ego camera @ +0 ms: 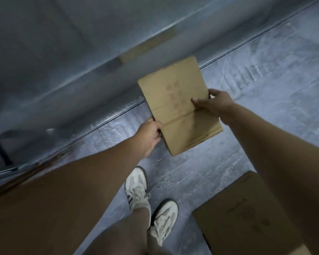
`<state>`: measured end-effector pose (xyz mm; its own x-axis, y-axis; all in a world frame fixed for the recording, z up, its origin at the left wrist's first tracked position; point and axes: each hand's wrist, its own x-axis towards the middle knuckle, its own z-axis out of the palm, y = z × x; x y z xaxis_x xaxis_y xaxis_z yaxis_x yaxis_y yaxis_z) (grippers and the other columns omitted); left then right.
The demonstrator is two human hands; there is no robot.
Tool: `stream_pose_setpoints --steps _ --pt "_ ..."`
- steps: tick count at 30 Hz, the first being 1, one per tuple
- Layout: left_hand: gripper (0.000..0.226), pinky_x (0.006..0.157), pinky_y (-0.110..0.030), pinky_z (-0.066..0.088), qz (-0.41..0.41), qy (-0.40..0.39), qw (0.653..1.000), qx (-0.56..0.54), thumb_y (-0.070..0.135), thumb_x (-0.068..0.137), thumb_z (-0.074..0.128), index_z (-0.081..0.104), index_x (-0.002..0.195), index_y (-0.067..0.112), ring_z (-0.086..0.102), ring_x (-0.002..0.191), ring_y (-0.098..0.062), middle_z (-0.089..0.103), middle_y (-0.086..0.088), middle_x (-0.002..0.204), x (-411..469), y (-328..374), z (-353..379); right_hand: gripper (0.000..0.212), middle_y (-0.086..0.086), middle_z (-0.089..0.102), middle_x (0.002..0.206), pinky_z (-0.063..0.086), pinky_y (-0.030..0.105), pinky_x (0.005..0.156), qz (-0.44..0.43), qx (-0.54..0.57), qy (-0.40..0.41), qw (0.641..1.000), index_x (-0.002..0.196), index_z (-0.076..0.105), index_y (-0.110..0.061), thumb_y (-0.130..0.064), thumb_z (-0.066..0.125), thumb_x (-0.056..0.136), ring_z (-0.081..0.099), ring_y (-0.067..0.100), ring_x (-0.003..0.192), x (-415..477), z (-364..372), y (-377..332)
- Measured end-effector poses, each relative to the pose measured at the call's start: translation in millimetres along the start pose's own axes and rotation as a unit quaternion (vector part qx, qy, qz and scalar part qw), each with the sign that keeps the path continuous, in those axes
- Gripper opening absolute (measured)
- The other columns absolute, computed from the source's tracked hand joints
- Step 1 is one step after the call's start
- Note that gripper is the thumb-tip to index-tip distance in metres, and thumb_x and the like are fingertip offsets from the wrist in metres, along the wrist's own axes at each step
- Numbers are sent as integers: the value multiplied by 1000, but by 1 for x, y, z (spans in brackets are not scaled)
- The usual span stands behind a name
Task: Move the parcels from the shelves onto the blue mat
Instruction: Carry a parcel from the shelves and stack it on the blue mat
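Red print on the parcel is blurred.

I saw open grey floor right of the flat brown cardboard parcel; a grey metal shelf edge blocked the left, a large brown carton lower right.

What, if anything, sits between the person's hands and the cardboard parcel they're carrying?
Nothing visible does. The left hand grips the parcel at its left edge and the right hand at its right edge, thumb on top. The blue mat can't be identified in this view, so that path can't be judged.
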<state>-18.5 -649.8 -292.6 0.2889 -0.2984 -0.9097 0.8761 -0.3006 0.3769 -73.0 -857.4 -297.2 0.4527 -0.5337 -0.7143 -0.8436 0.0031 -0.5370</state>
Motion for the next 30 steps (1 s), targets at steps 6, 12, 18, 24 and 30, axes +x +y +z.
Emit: stream_pose_setpoints --steps 6,12,18,24,30 --pt "64 110 -37 40 28 -7 999 40 -16 89 33 45 144 16 53 126 -24 57 -4 137 -128 25 21 52 4 70 110 56 34 73 55 93 -4 994 125 65 -15 -33 81 79 67 15 90 -136 -72 -29" --pt "82 95 -34 44 116 -22 989 84 -26 79 22 42 146 17 51 128 -21 53 -1 142 -260 69 44 42 4 66 110 50 30 61 42 157 6 987 118 66 -25 -53 63 88 63 19 92 -261 -154 -86" --pt "72 82 -34 45 231 2 971 67 -22 74 25 56 130 10 60 111 -27 67 -8 120 -384 92 69 54 6 74 93 57 46 83 5 220 73 973 94 72 -11 -56 42 97 71 24 83 -372 -217 -119" --pt "53 67 -21 51 338 -9 940 51 -17 78 28 67 111 -2 66 96 -26 71 -19 106 -519 112 94 36 13 71 110 62 50 70 -40 270 22 962 110 68 -12 -36 44 100 72 34 91 -478 -272 -131" --pt "14 63 -25 47 361 51 931 11 24 94 52 61 88 15 59 69 -14 65 -4 79 -592 106 91 28 9 70 112 60 52 78 -169 314 -105 928 127 58 -33 -23 49 102 66 26 97 -547 -292 -150"
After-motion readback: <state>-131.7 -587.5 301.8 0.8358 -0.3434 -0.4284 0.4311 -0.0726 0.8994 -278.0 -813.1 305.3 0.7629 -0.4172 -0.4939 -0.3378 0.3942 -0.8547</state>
